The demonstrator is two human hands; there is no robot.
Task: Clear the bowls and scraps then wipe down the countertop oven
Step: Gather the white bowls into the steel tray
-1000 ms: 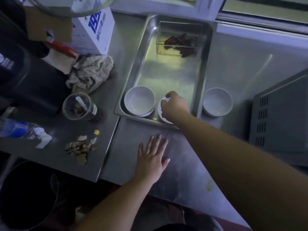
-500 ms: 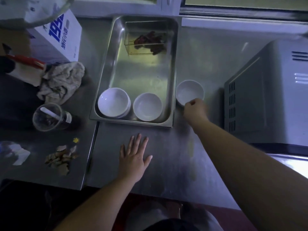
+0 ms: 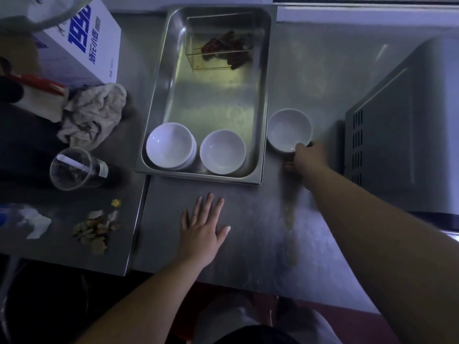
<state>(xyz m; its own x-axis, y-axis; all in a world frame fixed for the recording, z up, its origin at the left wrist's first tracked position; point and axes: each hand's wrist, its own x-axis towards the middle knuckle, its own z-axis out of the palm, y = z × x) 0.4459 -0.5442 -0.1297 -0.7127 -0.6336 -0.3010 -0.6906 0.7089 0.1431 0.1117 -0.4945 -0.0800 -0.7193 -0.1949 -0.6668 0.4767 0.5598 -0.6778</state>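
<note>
A steel tray (image 3: 159,100) lies on the counter with a stack of white bowls (image 3: 170,145) and a single white bowl (image 3: 222,151) at its near end. Another white bowl (image 3: 288,129) stands on the counter just right of the tray. My right hand (image 3: 306,157) grips that bowl's near rim, thumb over the edge. My left hand (image 3: 202,223) rests flat on the counter in front of the tray, fingers spread. Food scraps (image 3: 95,227) lie on the left counter. The grey countertop oven (image 3: 407,135) stands at the right.
A clear box with dark red scraps (image 3: 223,49) sits at the tray's far end. Left of the tray are a crumpled cloth (image 3: 93,115), a plastic cup (image 3: 72,168), a white carton (image 3: 84,43) and crumpled paper (image 3: 37,223). A smear (image 3: 289,214) streaks the counter.
My right hand left a bowl in the tray, moved right and took hold of the bowl beside the tray. The view swung right, bringing the oven in. My left hand stayed flat.
</note>
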